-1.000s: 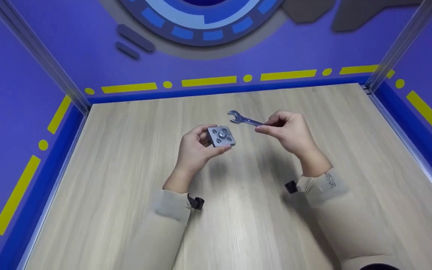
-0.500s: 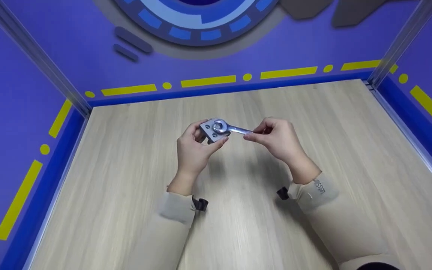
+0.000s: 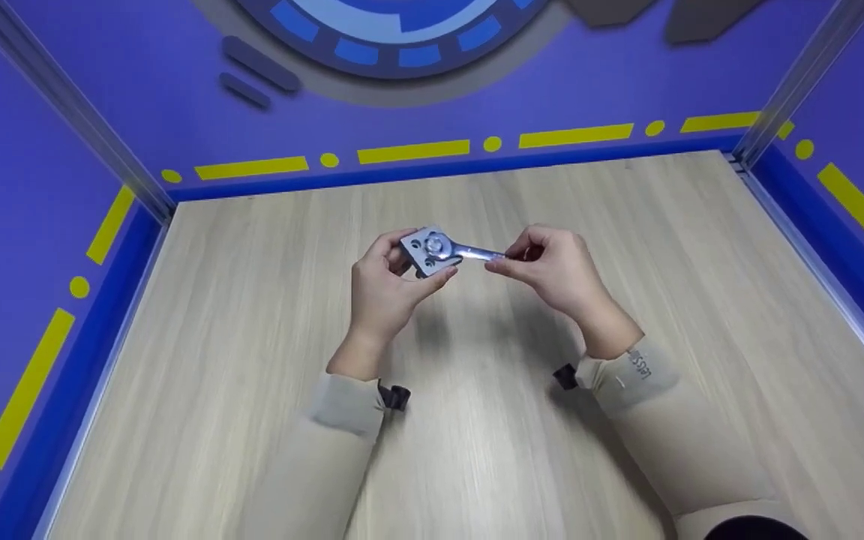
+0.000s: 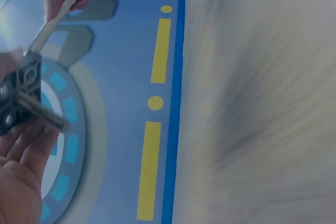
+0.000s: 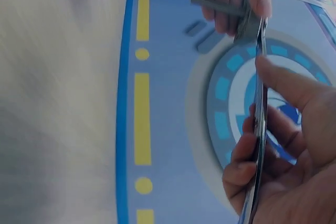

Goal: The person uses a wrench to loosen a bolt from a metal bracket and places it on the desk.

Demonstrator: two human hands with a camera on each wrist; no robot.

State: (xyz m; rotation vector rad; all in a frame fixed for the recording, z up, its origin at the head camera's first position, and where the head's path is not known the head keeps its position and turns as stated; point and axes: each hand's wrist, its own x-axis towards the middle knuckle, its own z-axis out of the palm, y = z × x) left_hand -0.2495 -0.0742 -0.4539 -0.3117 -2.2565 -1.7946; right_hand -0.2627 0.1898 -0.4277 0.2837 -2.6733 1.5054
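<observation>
My left hand [image 3: 385,296] holds a square metal plate [image 3: 420,256] with holes near its corners, thumb along the lower edge and fingers behind. A bolt runs through its middle, its head [image 3: 434,244] facing up. The threaded shank [image 4: 44,114] sticks out of the far side in the left wrist view. My right hand [image 3: 558,271] pinches the handle of a steel open-end wrench [image 3: 477,254] between thumb and fingers. The wrench's head lies over the plate, around the bolt head. In the right wrist view the wrench [image 5: 260,103] appears edge-on. Both hands are raised above the table.
A wood-grain table [image 3: 252,315] spreads beneath both arms. Blue panels [image 3: 139,97] with yellow markings wall it in at the back and sides, joined by metal corner posts [image 3: 799,82]. Black wrist devices [image 3: 394,397] sit at both cuffs.
The wrench has moved left from beside the plate onto the bolt head, my right hand coming with it. The plate has shifted slightly up and left and tilted. Since half a second ago little differs.
</observation>
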